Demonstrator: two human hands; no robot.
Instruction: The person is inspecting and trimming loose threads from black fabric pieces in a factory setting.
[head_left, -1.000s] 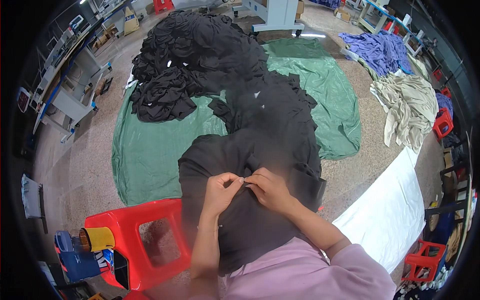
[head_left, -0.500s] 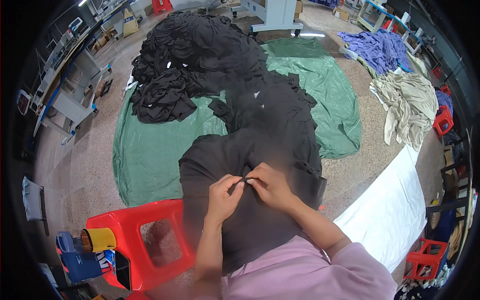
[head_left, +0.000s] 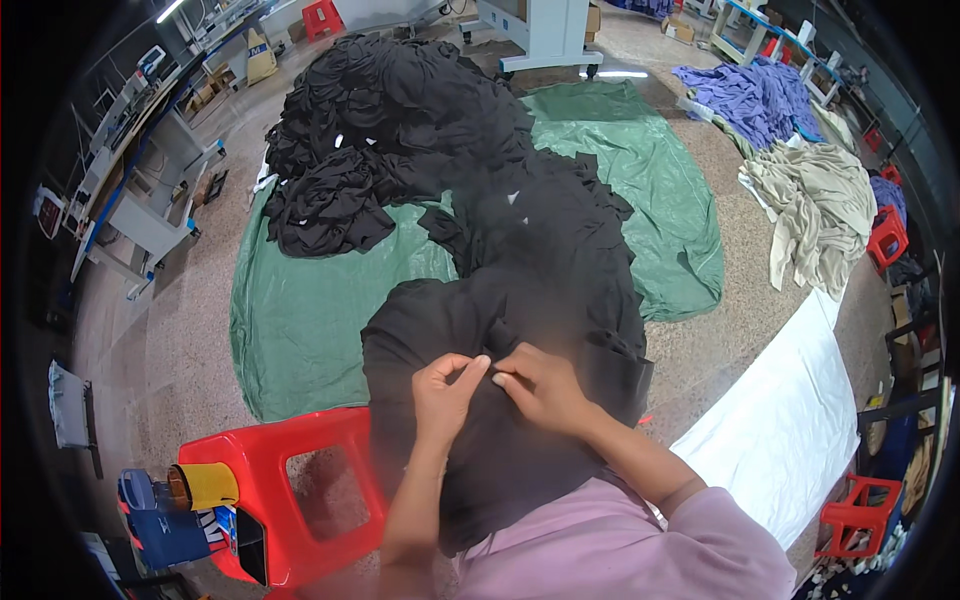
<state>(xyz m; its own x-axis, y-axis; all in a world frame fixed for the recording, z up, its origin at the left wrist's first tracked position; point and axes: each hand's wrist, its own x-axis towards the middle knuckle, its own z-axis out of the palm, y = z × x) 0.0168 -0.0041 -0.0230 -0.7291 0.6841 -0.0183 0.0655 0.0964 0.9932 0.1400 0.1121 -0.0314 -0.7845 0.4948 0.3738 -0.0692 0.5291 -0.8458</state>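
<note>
Black cloth (head_left: 430,325) is spread over my lap and runs forward into a longer heap. Above it my left hand (head_left: 442,398) has thumb and forefinger pinched together on a small bit of the black cloth. My right hand (head_left: 548,388), almost touching the left at the fingertips, pinches the cloth in the same way. The bit between the fingers is dark and tiny, so its exact shape is hard to make out.
A big black cloth pile (head_left: 400,100) lies ahead on a green sheet (head_left: 300,330). To my left stands a red stool (head_left: 270,440) bearing a yellow roll (head_left: 210,485) and a phone (head_left: 250,548). On the right are a white sheet (head_left: 770,420), beige cloth (head_left: 815,205) and purple cloth (head_left: 750,100).
My fingertips have shifted slightly; the left fingers have straightened and the right fingers have curled in a little. Both hands stay over the same spot of black cloth.
</note>
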